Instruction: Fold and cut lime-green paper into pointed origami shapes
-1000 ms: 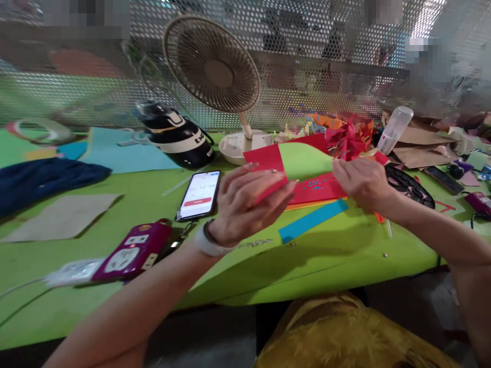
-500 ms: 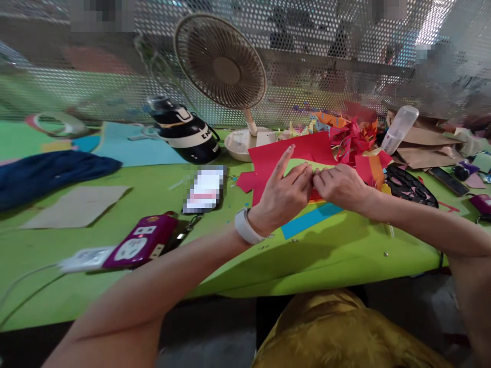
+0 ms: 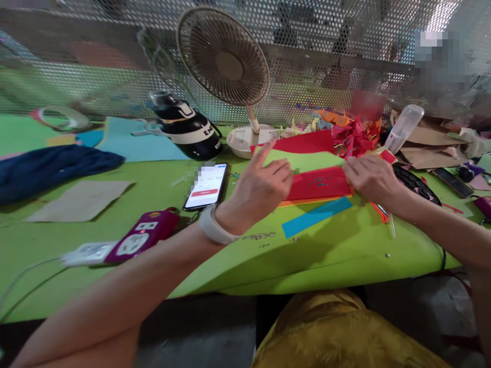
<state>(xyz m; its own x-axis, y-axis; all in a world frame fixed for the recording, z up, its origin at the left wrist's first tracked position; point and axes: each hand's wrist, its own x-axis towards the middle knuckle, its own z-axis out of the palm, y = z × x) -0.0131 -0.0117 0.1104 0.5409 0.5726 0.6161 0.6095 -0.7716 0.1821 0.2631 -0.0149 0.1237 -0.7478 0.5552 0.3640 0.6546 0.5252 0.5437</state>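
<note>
Two bare hands at either end of a flat red paper strip [image 3: 320, 188].
The left hand [image 3: 261, 186] has its index finger extended, the others curled; the right hand's [image 3: 370, 176] fingers bunch at the strip's right end; whether either grips paper, I cannot tell. Behind the strip lies a light-green paper sheet [image 3: 312, 161]; nearer the person, a narrow blue paper strip [image 3: 316, 217].

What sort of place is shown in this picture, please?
Probably a craft or paper-working table: the red sheet lies between the two hands, a blue strip is nearby, and crumpled paper scraps are piled behind.
</note>
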